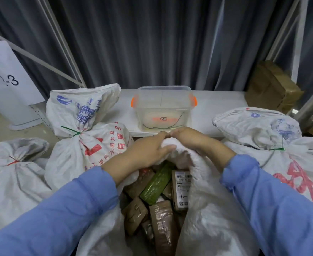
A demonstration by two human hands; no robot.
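The woven sack (207, 209) is looking rough and matt; taped parcels (161, 224) are shining glossy; the plastic box (163, 100) is showing clear, smooth walls.

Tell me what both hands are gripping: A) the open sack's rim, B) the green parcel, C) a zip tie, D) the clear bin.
A: the left hand and right hand both grip the bunched far rim of the open sack, above the parcels inside it.

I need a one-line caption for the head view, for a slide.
Left hand and right hand grip the rim of an open sack of parcels, between tied sacks, before a clear box.
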